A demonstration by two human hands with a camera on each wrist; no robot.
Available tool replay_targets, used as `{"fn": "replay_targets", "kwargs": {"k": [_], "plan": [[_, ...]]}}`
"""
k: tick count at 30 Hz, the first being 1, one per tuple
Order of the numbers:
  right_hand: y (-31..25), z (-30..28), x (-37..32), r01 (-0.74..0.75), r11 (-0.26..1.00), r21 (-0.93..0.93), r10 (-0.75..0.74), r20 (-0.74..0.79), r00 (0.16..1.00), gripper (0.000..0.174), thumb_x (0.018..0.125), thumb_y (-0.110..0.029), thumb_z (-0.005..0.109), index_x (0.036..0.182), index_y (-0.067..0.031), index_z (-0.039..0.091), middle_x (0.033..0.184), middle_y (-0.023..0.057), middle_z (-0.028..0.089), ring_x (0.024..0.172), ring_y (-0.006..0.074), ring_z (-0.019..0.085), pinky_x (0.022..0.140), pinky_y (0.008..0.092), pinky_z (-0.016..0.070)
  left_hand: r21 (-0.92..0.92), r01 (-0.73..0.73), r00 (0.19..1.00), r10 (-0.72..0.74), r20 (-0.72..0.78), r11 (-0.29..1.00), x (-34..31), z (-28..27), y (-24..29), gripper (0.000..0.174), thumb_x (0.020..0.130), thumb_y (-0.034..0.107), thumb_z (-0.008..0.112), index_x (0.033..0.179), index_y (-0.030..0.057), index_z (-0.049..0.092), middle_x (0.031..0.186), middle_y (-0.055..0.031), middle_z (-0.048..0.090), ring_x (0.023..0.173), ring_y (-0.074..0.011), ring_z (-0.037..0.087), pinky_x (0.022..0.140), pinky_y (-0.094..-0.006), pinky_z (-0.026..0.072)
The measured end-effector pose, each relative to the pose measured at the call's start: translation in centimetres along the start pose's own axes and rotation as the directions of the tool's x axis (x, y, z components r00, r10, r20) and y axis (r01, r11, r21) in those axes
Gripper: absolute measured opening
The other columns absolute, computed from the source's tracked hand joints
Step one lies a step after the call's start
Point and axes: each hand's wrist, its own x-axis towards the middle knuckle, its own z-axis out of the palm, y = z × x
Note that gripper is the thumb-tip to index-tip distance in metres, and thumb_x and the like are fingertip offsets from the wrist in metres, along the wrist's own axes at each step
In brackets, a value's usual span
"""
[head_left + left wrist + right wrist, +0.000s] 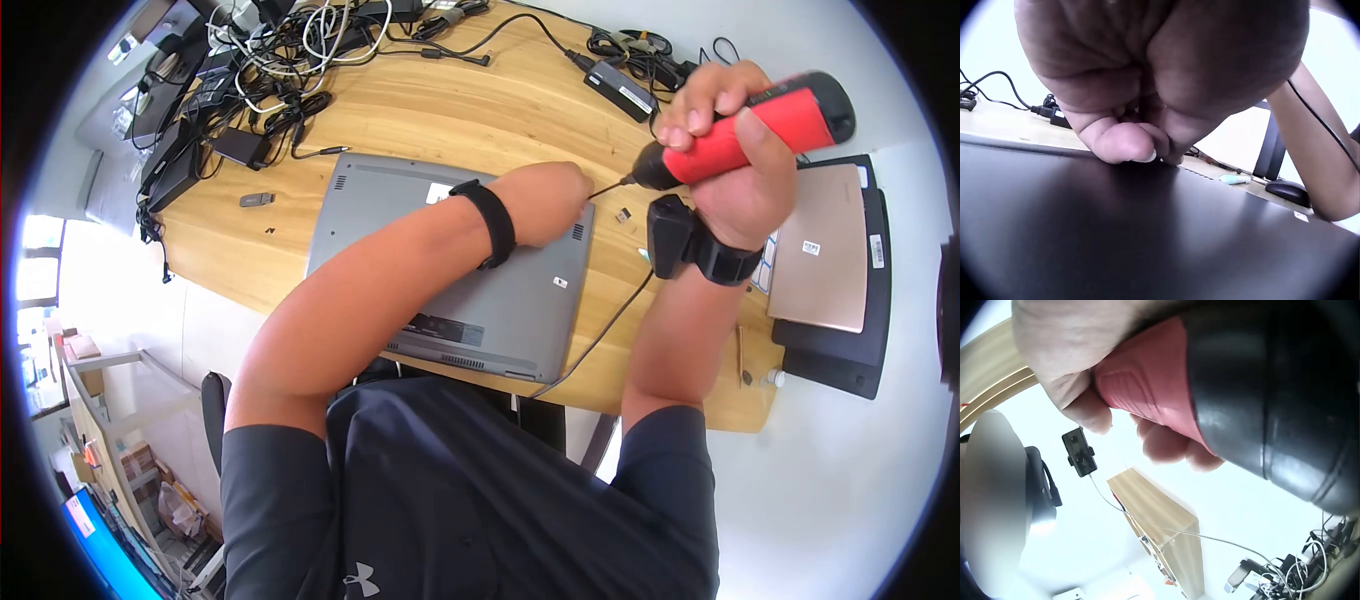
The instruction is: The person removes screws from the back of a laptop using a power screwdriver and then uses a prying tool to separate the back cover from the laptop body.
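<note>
A grey laptop [510, 320] lies bottom side up on the wooden table. My right hand [752, 195] grips a red and black electric screwdriver [745, 135], held nearly level past the laptop's right side. Its thin bit [611, 187] points left and meets the fingers of my left hand [548, 200] at the laptop's far right corner. In the left wrist view, curled fingers [1125, 144] come down at the laptop's edge; I cannot tell what they hold. The right wrist view shows the screwdriver's red grip [1147, 378] wrapped by the palm and fingers.
Tangled cables and adapters [240, 147] crowd the far left of the table. A black power adapter [620, 90] lies at the back right. A USB stick [257, 200] sits left of the laptop. Stacked at right is a gold laptop [822, 250]. A cable [610, 325] runs beside the grey laptop.
</note>
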Motion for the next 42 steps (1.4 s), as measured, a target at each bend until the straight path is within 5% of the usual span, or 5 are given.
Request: {"fn": "replay_targets", "kwargs": {"k": [7,13,18,30,42], "plan": [[-0.3,0.3,0.1,0.14,0.984,0.109,-0.132,-0.079,0.988,0.016,0.089,-0.017,0.06,0.091,-0.0033,0.053,0.08,0.0133,0.059,0.069,0.0225,0.06,0.069,0.036,0.0515,0.067,-0.018,0.989,0.027,-0.144,0.998,-3.7,-3.4,-1.5,0.016,0.091,0.014,0.055,0.093,-0.0015,0.061,0.094,-0.0227,0.063,0.093,-0.0412,0.061,0.084,-0.0466,0.0497],[2.8,1.2,0.5,0.112,0.99,0.086,-0.091,-0.224,0.97,0.013,0.089,-0.015,0.055,0.089,-0.0025,0.054,0.08,0.0132,0.059,0.07,0.0234,0.058,0.07,0.0381,0.0499,0.083,0.212,0.941,-0.181,-0.288,0.974,-15.4,-11.7,-4.0,0.013,0.095,0.012,0.059,0.098,-0.0004,0.057,0.092,-0.0163,0.06,0.085,-0.0334,0.059,0.077,-0.0387,0.0481],[4.8,3.0,1.1,0.124,0.986,0.115,-0.087,-0.281,0.956,0.012,0.087,-0.012,0.058,0.087,-0.0007,0.056,0.077,0.0141,0.061,0.065,0.0231,0.061,0.064,0.037,0.0523,-0.036,0.553,0.749,-0.516,-0.416,0.832,-25.2,-13.2,-6.9,0.014,0.095,0.011,0.06,0.096,-0.0024,0.058,0.087,-0.0159,0.06,0.08,-0.0302,0.058,0.073,-0.0354,0.047],[6.2,4.0,1.4,0.047,0.996,0.075,-0.023,-0.295,0.955,0.011,0.09,-0.013,0.056,0.092,-0.002,0.053,0.079,0.0137,0.058,0.069,0.0227,0.057,0.067,0.0379,0.0517,-0.211,0.721,0.532,-0.723,-0.441,0.659,-33.6,-10.1,-11.6,0.017,0.094,0.015,0.062,0.098,-0.0021,0.059,0.087,-0.0159,0.061,0.082,-0.0289,0.06,0.075,-0.0354,0.048],[6.0,8.7,3.9,-0.122,0.981,-0.154,0.083,-0.238,0.968,0.012,0.09,-0.014,0.057,0.089,-0.0032,0.051,0.079,0.0125,0.055,0.069,0.0216,0.055,0.067,0.0347,0.0497,-0.122,0.706,0.586,-0.673,-0.453,0.697,-33.5,-9.9,-12.1,0.022,0.093,0.022,0.06,0.097,0.0012,0.064,0.095,-0.0175,0.066,0.093,-0.0353,0.063,0.082,-0.0408,0.0498]]}}
